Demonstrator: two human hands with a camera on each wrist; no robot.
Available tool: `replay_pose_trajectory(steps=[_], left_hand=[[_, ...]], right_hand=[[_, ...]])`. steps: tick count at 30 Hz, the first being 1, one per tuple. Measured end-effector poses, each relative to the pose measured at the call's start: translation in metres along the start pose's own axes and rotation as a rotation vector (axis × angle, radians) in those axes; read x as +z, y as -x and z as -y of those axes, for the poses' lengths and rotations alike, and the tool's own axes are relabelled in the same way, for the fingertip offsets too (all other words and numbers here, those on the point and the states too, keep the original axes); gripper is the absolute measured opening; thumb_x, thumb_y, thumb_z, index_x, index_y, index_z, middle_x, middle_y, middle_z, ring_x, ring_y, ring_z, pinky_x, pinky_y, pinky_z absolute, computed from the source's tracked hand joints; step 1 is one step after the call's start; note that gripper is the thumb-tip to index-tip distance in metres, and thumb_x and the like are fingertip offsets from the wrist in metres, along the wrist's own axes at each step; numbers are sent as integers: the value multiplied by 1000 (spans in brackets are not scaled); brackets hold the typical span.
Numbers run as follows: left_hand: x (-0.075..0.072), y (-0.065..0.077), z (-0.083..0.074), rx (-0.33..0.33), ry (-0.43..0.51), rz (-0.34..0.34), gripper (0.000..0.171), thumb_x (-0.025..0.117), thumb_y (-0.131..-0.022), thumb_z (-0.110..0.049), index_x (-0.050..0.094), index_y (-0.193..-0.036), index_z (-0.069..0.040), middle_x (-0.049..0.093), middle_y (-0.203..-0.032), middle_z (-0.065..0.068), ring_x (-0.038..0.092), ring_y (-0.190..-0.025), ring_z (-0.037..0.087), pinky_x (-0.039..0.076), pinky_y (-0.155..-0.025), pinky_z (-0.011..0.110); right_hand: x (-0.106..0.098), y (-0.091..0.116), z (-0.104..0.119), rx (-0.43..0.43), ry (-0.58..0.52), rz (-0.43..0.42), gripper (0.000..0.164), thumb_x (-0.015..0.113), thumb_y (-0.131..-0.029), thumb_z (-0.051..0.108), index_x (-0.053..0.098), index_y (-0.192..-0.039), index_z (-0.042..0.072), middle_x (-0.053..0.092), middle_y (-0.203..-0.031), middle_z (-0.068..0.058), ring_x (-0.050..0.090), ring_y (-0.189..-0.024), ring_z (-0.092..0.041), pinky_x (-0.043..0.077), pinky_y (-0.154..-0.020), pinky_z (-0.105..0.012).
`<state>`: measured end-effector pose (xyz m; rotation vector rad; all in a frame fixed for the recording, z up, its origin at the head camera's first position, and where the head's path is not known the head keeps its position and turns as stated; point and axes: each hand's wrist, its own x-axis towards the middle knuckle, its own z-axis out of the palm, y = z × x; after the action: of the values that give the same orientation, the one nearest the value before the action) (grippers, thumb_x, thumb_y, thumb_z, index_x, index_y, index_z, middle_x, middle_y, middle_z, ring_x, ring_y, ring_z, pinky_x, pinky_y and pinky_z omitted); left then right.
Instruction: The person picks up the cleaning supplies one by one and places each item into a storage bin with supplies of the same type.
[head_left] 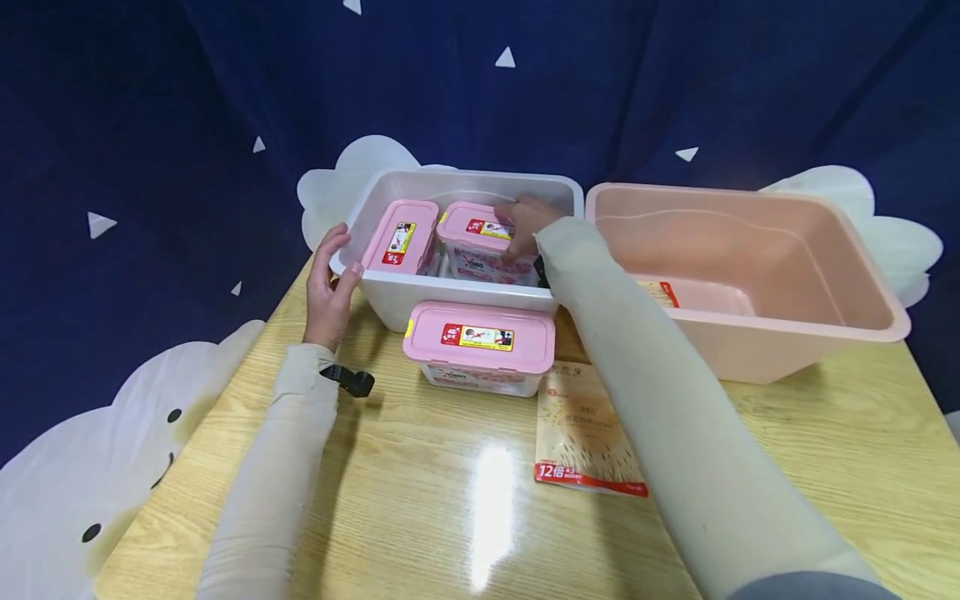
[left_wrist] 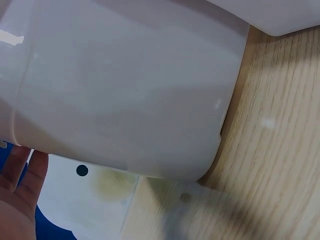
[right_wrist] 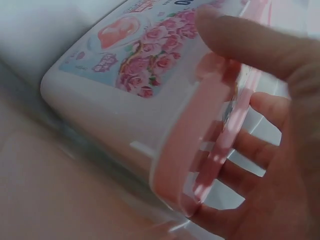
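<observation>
Our right hand (head_left: 528,225) is clamped on an oblong, pink-lidded plastic tub with pale, flower-printed walls (head_left: 480,260), thumb on the printed side and fingers across by the far side of the lid. We see this tub inside a white, rectangular plastic bin (head_left: 450,293), toward its right side. Our left hand (head_left: 327,300) has thumb and fingers spread apart, resting at the bin's left front corner.

Beside the gripped tub, still in the bin, sits a second pink-lidded tub turned lengthwise (head_left: 397,237); a third pink-lidded tub (head_left: 480,342) stands on the light wood-grain table (head_left: 390,500), just before the bin. Near it lies a flat, tan packet with a red lower band (head_left: 581,425), and to the right stands a peach-coloured plastic bin (head_left: 750,346).

We judge the gripped tub stiff and hard to crush, light to moderate in weight, though we cannot tell how full it is. Its glossy walls look slippery under bare fingers. We would trust a wide grip across the narrow width, low on the body, more than the lid, which might pop loose under load. Squeezing the lid's rim alone seems the weaker hold.
</observation>
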<state>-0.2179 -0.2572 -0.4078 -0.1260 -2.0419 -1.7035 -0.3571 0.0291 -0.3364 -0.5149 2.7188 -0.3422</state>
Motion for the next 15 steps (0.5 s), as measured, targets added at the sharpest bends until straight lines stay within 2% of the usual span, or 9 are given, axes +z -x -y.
replay_pose_trajectory(steps=[6, 10, 15], left_hand=[[-2, 1, 1, 5, -11, -3, 49, 54, -92, -16, 49, -140, -4, 39, -157, -3, 34, -145, 15, 35, -115, 41], [-7, 4, 2, 11, -25, -18, 48, 53, -92, -14, 50, -139, -4, 40, -156, -3, 34, -145, 13, 37, -113, 38], [-11, 5, -1, 35, -13, -29, 48, 53, -92, -13, 50, -138, -1, 41, -155, 0, 35, -144, 14, 39, -111, 34]], right_hand=[[2, -5, -2, -61, 20, -22, 87, 78, -68, 25, 44, -148, 24, 51, -136, -9, 44, -119, -26, 41, -107, -48], [2, -7, 3, -114, 88, -54, 79, 76, -70, 24, 50, -144, 20, 57, -136, -8, 50, -115, -25, 44, -105, -45], [-1, -1, 12, -75, 38, -45, 70, 80, -76, 20, 57, -141, 21, 55, -139, -8, 46, -118, -24, 42, -106, -42]])
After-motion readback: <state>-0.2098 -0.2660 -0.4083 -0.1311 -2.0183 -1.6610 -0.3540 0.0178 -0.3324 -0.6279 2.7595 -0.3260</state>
